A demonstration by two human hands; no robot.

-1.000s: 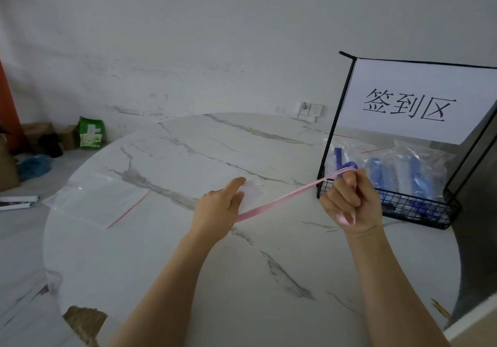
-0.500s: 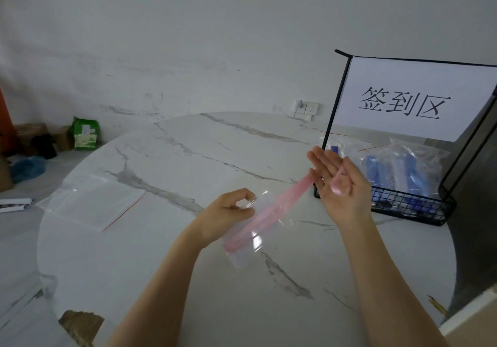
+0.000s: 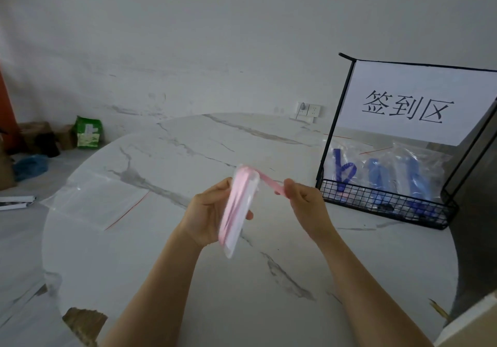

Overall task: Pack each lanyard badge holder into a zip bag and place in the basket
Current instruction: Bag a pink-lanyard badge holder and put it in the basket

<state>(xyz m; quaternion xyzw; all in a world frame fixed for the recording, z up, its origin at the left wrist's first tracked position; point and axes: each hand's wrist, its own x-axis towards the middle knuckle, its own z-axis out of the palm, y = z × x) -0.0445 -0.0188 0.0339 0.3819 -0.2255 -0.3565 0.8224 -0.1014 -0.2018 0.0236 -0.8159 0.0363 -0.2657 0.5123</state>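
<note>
The clear badge holder stands nearly on end above the marble table, tilted a little, in front of the person's chest. The left hand grips it from the side, thumb behind and fingers curled round the front edge. Its pink lanyard strap now lies mostly gathered along the holder's length, with only a short tail running off the top to the right hand. That hand pinches the tail between thumb and curled fingers just beside the holder.

A second ago the same strap is stretched long and taut between the two hands, which are well apart. Half a second ago the right palm is open with the strap across it. So the strap is being wound in, and the hands have closed together (the holder is blurred, so the number of turns cannot be told). I judge the bundle almost compact enough to bag, though nothing is in a bag yet.

The empty zip bag lies flat on the table to the left, apart from both hands. The black wire basket sits to the right, holding bagged blue lanyards under a printed paper sign
</note>
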